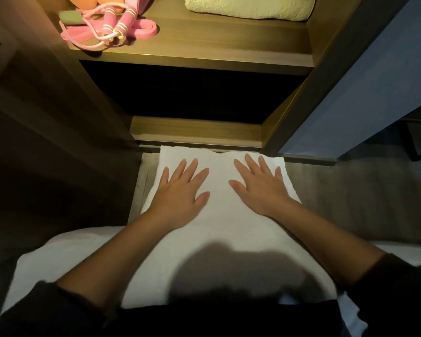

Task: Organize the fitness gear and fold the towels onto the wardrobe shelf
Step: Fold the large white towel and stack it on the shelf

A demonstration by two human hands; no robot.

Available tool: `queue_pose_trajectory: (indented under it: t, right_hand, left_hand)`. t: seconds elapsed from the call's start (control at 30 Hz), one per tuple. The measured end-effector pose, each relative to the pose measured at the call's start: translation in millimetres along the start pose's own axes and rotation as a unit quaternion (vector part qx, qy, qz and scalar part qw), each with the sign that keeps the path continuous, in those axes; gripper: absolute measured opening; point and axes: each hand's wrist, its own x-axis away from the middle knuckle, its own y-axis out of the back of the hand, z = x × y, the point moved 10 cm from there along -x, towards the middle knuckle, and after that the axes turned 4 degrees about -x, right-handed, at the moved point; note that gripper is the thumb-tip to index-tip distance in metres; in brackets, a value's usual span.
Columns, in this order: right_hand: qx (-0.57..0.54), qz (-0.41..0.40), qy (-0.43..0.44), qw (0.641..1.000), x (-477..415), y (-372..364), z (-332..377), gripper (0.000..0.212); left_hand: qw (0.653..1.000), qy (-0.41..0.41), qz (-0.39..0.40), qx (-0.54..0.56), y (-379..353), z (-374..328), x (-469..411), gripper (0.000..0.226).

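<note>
Both hands flat on white terry towel (219, 215), floor before wardrobe.
Left hand (180, 190), right hand (260, 186): fingers spread, palms down (gripping nothing); towel's long axis points toward the lit wooden shelf (204, 42).

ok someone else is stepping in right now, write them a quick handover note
Hands: left hand and right hand both lie flat, fingers spread, pressing on the white towel; neither holds anything.
Things: white towel is spread out below the wardrobe.
Done: cream towel sits folded on the shelf, at the right; pink jump rope and pink band lie at its left.
Left: fold the white towel and shelve it.
</note>
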Motion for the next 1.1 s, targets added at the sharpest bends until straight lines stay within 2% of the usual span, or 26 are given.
queue_pose_trajectory:
  t: [0.17,0.23,0.3,0.4,0.53,0.57,0.63,0.67,0.7,0.73,0.83,0.9,1.0,1.1]
  right_hand:
    - [0.001,0.020,-0.058,0.998,31,1,-25,0.074]
    - [0.029,0.020,-0.055,0.998,43,1,-18,0.072]
    - [0.045,0.027,-0.012,0.999,50,2,6,0.072]
    - [0.030,0.051,0.086,0.995,60,-5,63,0.070]
    - [-0.035,0.047,0.164,0.985,63,-13,131,0.066]
    - [-0.043,0.043,0.180,0.982,62,-12,144,0.065]
    - [-0.041,0.034,0.209,0.976,61,-14,165,0.061]
    - [-0.035,0.028,0.218,0.975,61,-15,171,0.059]
    - [-0.032,0.019,0.223,0.974,61,-16,175,0.058]
    - [-0.035,0.010,0.223,0.974,61,-15,176,0.057]
    - [-0.079,0.000,0.218,0.973,60,-11,173,0.053]
    - [-0.093,0.000,0.212,0.973,59,-9,170,0.052]
    - [-0.081,-0.004,0.210,0.974,58,-10,169,0.051]
    - [-0.103,-0.009,0.210,0.972,58,-8,170,0.050]
  left_hand:
    - [0.998,0.024,0.005,0.051,-4,11,46,0.061]
    - [0.989,0.072,0.007,0.131,-8,21,67,0.063]
    - [0.959,0.141,-0.014,0.244,-8,38,89,0.065]
    - [0.878,0.238,-0.060,0.410,-7,64,120,0.054]
    - [0.784,0.297,-0.025,0.545,-24,75,151,0.027]
    - [0.746,0.304,-0.007,0.593,-31,73,159,0.025]
    - [0.644,0.295,0.032,0.705,-41,60,172,0.030]
    - [0.610,0.279,0.048,0.740,-41,53,176,0.033]
    - [0.610,0.253,0.060,0.748,-38,49,177,0.037]
    - [0.634,0.223,0.068,0.737,-34,48,177,0.042]
    - [0.747,0.127,0.074,0.648,-15,43,173,0.054]
    - [0.801,0.081,0.095,0.585,-4,36,170,0.067]
    - [0.827,0.037,0.109,0.550,12,27,163,0.074]
    - [0.842,0.026,0.063,0.534,26,29,156,0.078]
